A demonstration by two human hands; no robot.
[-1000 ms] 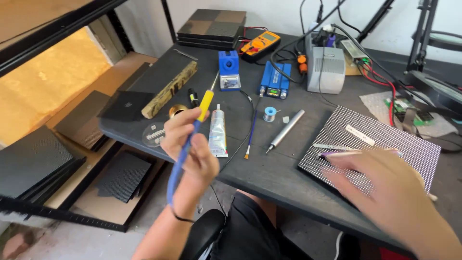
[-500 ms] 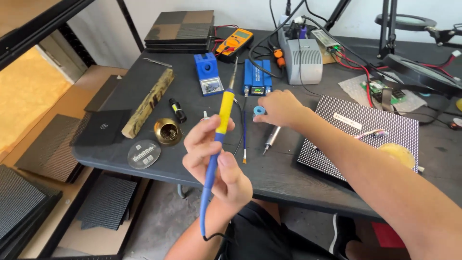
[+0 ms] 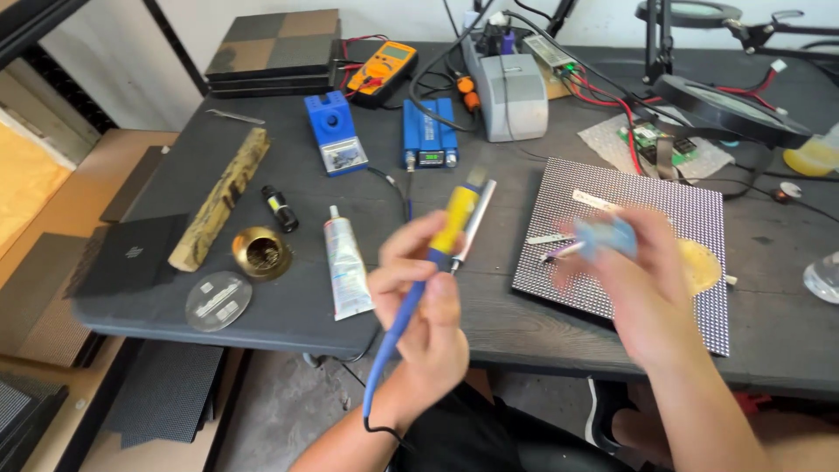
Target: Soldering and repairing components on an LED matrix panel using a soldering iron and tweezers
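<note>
the right hand (image 3: 642, 288) has lifted a small blue spool (image 3: 605, 236) off the dark worktop (image 3: 542, 323); the left hand (image 3: 419, 297) stays clamped round the yellow-and-blue soldering iron (image 3: 454, 223).

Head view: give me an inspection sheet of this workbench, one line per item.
Surface: dark wooden table, crowded.
Job's things: yellow-and-blue soldering iron; small blue object, blurred; LED panel lying flat.
Clutter: white tube, brass tip cleaner, wood block, multimeter, blue soldering station.
Grips: left hand holds the iron; right hand holds the blue object.
Cables: iron's blue cord hangs off the edge; red and black leads at the back.
Surroundings: dark panels on floor.
</note>
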